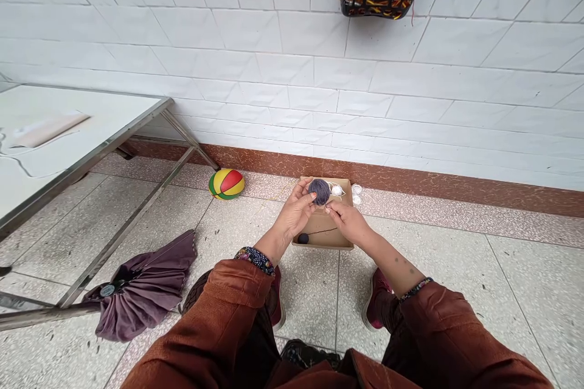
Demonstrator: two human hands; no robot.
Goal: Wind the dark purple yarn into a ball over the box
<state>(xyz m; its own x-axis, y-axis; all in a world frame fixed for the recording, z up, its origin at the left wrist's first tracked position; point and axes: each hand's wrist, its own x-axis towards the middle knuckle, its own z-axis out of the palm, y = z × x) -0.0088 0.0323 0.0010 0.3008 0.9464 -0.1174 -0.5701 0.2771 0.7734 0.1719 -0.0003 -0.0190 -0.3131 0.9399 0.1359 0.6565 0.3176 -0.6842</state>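
Note:
A ball of dark grey yarn (319,191) is held up over a cardboard box by my left hand (296,209), its fingers wrapped round the ball's left side. My right hand (347,220) is closed in a pinch just below and to the right of the ball, seemingly at the yarn's strand; the pinched part is too small to make out clearly. Beneath both hands stands the shallow cardboard box (322,247). Inside it a small dark ball (303,238) lies at the front left, with a dark strand (322,231) running from it. A white ball (337,190) sits at its back.
White round pieces (356,194) lie right of the box. A striped ball (227,184) rests on the floor by the metal-legged table (104,97). Purple cloth (146,292) is spread near the table's frame. A black basket (385,3) hangs on the tiled wall.

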